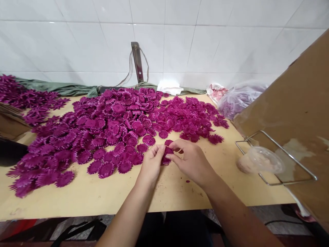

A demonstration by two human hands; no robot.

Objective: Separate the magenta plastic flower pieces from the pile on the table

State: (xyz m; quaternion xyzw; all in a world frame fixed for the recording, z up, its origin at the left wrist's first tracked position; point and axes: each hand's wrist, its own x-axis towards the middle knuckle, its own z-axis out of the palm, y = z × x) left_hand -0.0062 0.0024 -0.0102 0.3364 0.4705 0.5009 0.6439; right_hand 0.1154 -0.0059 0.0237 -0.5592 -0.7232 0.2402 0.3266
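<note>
Between my two hands, above the front middle of the table, is a magenta fabric flower piece [167, 156]. My left hand [154, 156] pinches its left edge with thumb and forefinger. From the other side, my right hand [189, 159] grips it between thumb and fingertips; parts of the piece are hidden by the fingers. Just beyond my hands spreads a large heap of round, scalloped magenta flower pieces [113, 127]. A looser group of flatter, pointed pieces [185, 116] lies at its right.
A clear plastic tub [267, 160] stands at right by a bent wire frame [290, 151] and a brown cardboard sheet [295, 113]. Star-shaped magenta pieces [33, 97] lie far left. Against the tiled wall are a dark metal strip [137, 63], white tissue [170, 87] and a plastic bag [240, 99].
</note>
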